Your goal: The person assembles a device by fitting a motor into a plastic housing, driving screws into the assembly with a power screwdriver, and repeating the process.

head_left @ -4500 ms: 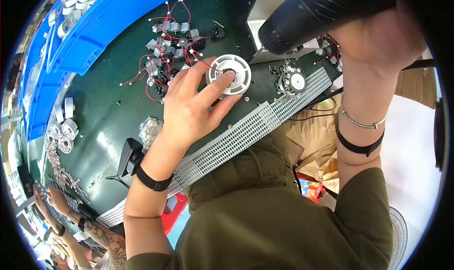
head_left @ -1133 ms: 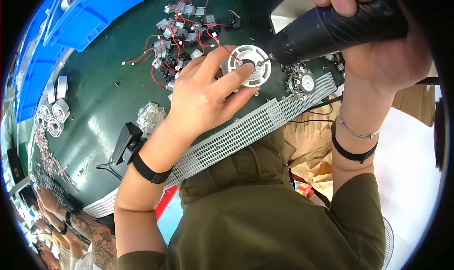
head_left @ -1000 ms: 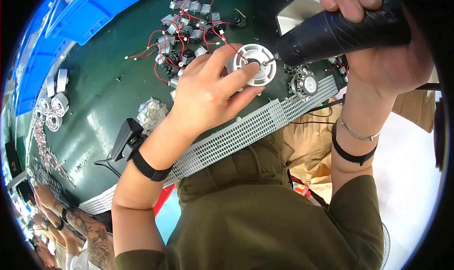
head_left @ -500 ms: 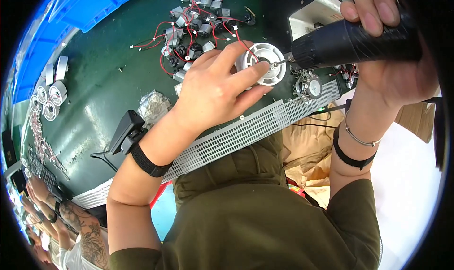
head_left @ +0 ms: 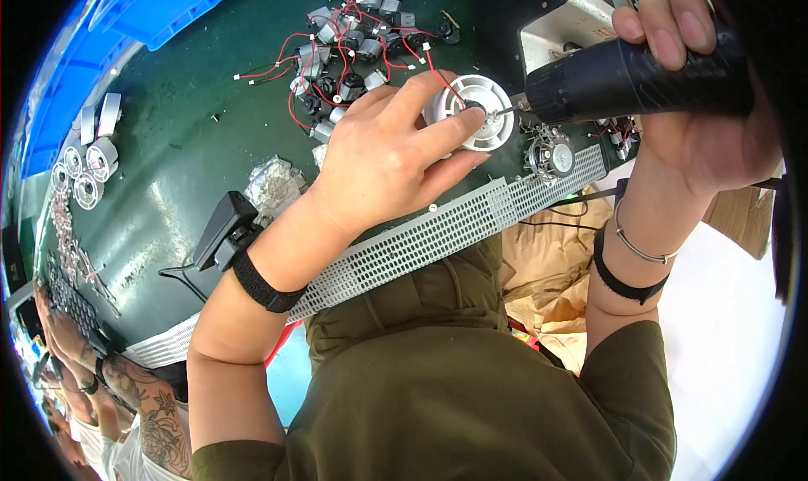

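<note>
No luck reading any lettering here. We can spot a small dark mark on the round white disc (head_left: 562, 155) right of centre, but it's too tiny for us. Same deal with the keyboard (head_left: 74, 306) at lower left, its keys just blur.

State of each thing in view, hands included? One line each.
White round housing: held, slotted face showing
Left hand: gripping the housing
Black power driver: held, tip at the housing's face; running or not, can't tell
Right hand: closed around the driver
Red-wired grey motors: heaped, loose
White round parts: clustered
Plastic bag: crumpled
Blue bin: partly in view; contents can't be seen
</note>
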Motion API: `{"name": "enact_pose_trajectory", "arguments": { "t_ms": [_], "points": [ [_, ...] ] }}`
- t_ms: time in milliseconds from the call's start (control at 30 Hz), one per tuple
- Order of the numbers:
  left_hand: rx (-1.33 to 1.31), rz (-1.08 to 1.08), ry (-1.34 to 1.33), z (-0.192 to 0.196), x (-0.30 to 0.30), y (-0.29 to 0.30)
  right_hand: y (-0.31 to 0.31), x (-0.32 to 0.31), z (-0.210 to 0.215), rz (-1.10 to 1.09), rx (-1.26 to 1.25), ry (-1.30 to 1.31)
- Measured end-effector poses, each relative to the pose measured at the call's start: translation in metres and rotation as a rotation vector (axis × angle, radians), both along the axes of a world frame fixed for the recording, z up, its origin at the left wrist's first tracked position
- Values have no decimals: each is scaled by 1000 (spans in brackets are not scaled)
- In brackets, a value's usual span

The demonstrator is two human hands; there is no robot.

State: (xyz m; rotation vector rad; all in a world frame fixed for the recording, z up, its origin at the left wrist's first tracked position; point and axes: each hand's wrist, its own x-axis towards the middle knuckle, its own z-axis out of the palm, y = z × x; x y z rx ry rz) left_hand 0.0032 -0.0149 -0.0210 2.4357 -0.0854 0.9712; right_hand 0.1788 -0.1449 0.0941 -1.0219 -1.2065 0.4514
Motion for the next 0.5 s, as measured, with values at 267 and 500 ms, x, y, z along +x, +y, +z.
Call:
{"name": "enact_pose_trajectory", "arguments": {
  "t_ms": [267,500],
  "points": [
    [1,-10,0,1,0,0,-6,10,-3,45,-22,17],
    [-9,9,-24,-3,3,-2,-8,-6,-1,73,-52,32]
  ]
}}
